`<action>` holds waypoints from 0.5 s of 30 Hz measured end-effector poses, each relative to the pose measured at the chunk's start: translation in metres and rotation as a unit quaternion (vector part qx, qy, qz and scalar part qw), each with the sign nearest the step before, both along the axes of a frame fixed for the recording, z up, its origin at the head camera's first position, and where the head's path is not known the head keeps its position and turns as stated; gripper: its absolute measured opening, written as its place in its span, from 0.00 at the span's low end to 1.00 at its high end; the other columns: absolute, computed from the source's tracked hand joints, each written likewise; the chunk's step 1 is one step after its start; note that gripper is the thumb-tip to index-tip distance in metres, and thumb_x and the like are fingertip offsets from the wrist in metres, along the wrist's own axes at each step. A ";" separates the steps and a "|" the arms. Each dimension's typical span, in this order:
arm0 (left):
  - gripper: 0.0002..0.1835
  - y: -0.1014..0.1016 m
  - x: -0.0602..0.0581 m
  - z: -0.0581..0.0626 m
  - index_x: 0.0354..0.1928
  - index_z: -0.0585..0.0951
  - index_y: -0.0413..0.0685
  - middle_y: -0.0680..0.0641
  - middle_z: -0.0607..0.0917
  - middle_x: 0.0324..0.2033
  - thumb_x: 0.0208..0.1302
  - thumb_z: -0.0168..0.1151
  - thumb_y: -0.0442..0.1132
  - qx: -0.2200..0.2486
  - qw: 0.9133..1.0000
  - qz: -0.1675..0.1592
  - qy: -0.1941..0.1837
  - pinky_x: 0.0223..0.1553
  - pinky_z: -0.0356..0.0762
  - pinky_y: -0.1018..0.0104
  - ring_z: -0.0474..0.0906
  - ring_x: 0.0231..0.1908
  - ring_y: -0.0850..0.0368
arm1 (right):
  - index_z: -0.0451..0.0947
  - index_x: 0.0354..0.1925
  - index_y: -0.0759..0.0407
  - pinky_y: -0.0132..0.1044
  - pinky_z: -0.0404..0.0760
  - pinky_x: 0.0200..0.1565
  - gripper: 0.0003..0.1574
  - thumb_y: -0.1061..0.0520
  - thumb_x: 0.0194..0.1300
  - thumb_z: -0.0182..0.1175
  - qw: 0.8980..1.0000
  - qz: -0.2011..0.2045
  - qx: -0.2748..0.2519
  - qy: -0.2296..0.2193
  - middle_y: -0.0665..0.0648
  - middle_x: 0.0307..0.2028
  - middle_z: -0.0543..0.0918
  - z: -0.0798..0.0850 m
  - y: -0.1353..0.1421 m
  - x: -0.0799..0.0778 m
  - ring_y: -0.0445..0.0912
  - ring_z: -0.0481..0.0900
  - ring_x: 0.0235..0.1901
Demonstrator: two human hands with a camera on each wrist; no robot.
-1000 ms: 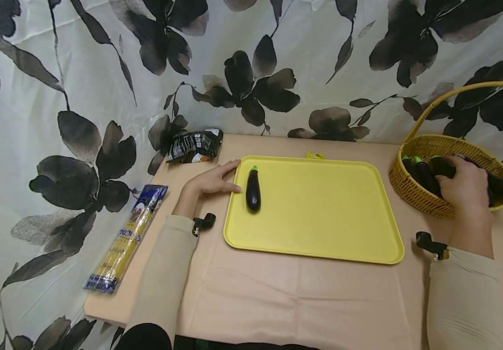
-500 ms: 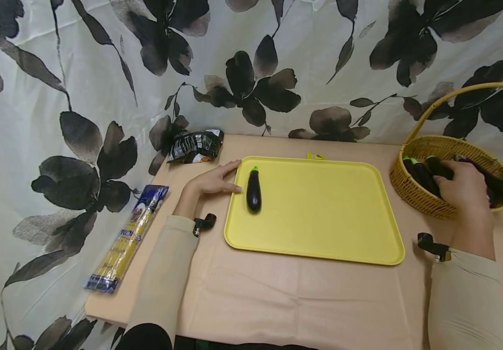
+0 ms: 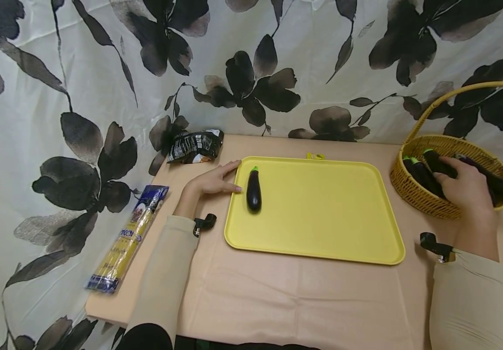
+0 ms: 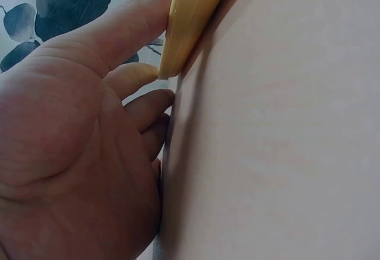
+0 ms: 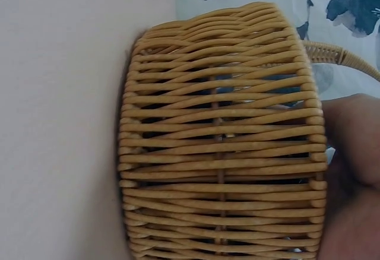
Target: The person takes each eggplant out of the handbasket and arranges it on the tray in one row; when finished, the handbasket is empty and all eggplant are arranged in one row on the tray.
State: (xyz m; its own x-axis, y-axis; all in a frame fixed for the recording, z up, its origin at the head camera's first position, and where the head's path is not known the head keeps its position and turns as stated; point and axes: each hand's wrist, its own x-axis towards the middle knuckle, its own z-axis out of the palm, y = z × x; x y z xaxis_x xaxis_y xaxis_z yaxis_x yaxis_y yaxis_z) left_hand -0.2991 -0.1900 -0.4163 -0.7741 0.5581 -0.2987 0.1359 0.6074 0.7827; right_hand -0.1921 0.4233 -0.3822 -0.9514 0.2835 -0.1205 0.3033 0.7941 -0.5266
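Note:
My left hand (image 3: pixel 211 183) rests at the left edge of a yellow tray (image 3: pixel 321 209), fingers fairly straight. The left wrist view has thumb and fingertips against the tray's rim (image 4: pixel 193 22). One dark purple eggplant (image 3: pixel 253 192) with a green tip lies lengthwise near that edge. At the right, my right hand (image 3: pixel 467 187) reaches into a wicker basket (image 3: pixel 424 204) and grips an eggplant (image 3: pixel 438 163), its green end pointing away. Other eggplants (image 3: pixel 422 177) lie around the hand. In the right wrist view, the basket's woven wall (image 5: pixel 219 153) hides most of the hand.
A spaghetti pack (image 3: pixel 129 238) lies along the table's left edge. Behind the left hand sits a black crinkled bag (image 3: pixel 196 146). A small yellow packet (image 3: pixel 315 156) peeks out at the tray's far edge. The basket's tall handle (image 3: pixel 435 104) arches over it; a floral curtain (image 3: pixel 321 97) hangs behind.
Inside the basket my right hand has shifted slightly right and toward me, and more of the gripped eggplant's green end shows. The left hand and tray have stayed put.

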 end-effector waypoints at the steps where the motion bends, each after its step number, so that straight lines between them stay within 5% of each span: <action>1: 0.54 0.000 -0.001 -0.002 0.84 0.48 0.47 0.44 0.46 0.84 0.66 0.73 0.44 -0.003 1.000 0.000 0.001 0.83 0.34 0.45 0.34 0.84 0.45 | 0.45 0.84 0.50 0.82 0.48 0.68 0.40 0.41 0.83 0.40 1.000 -0.006 -0.006 0.005 0.76 0.80 0.45 0.000 0.000 0.000 0.78 0.42 0.77; 10: 0.56 -0.007 -0.016 -0.030 0.85 0.48 0.59 0.51 0.46 0.84 0.64 0.75 0.51 -0.003 1.000 0.007 0.014 0.83 0.32 0.47 0.33 0.84 0.51 | 0.46 0.84 0.47 0.79 0.47 0.71 0.38 0.42 0.84 0.39 0.998 -0.008 -0.056 0.026 0.71 0.82 0.42 0.005 -0.008 0.001 0.74 0.39 0.79; 15: 0.56 -0.009 -0.016 -0.031 0.84 0.51 0.63 0.54 0.48 0.84 0.61 0.77 0.55 0.002 1.000 0.009 0.022 0.83 0.35 0.48 0.35 0.84 0.53 | 0.50 0.83 0.34 0.71 0.60 0.73 0.36 0.41 0.82 0.43 0.994 -0.046 -0.091 0.036 0.66 0.83 0.46 0.007 -0.016 0.001 0.69 0.51 0.77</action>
